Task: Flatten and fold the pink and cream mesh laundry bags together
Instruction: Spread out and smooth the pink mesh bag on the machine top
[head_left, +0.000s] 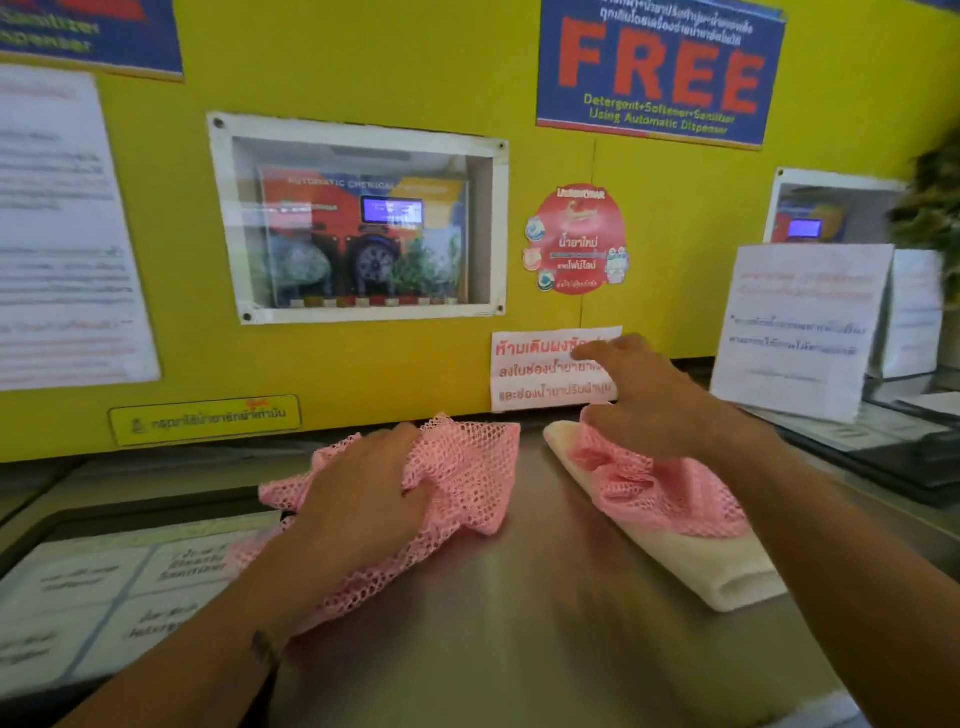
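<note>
Reading from left to right, the left hand (358, 488) lies on top of a crumpled pink mesh bag (457, 467), fingers curled into the netting and gripping a bunch of it against the steel desk (519, 623). This bag runs from near the person's left forearm up toward the yellow wall (363, 78), its far corner rumpled and raised. A bare strip of desk separates it from the second bundle. There, a cream mesh bag (727, 571) lies folded as a long pad, its long axis running diagonally from the back of the desk toward the near right, with a second pink mesh piece (660, 483) bunched on top of it. The right hand (649, 395) hovers over the far end of that bundle, fingers extended and holding nothing; whether the palm touches the pink mesh cannot be told. Judged from this layout, the left hand is the nearer one to carry its bag rightward across the gap onto the cream pad.
</note>
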